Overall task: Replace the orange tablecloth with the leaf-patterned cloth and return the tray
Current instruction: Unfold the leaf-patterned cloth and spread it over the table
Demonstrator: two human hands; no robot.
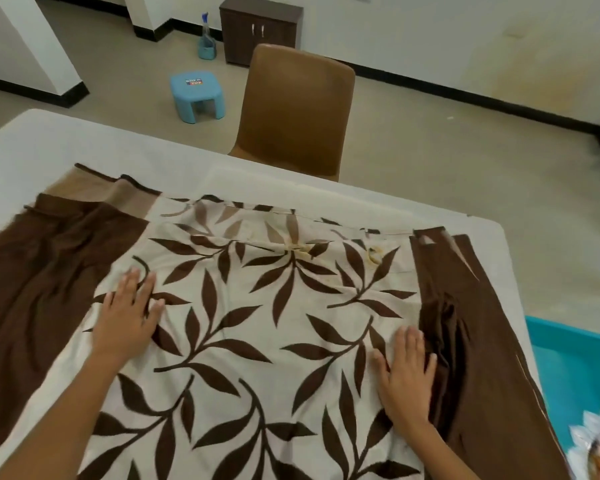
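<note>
The left hand and the right hand are lying flat with fingers straight, pressing the leaf-patterned cloth against the tabletop. The cloth is covering the near and middle part, bunched in brown folds toward the left and right edges, with the far edge bare. No orange tablecloth is showing, so smoothing and returning the tray, possibly the blue one beyond the right edge, appear to be remaining.
</note>
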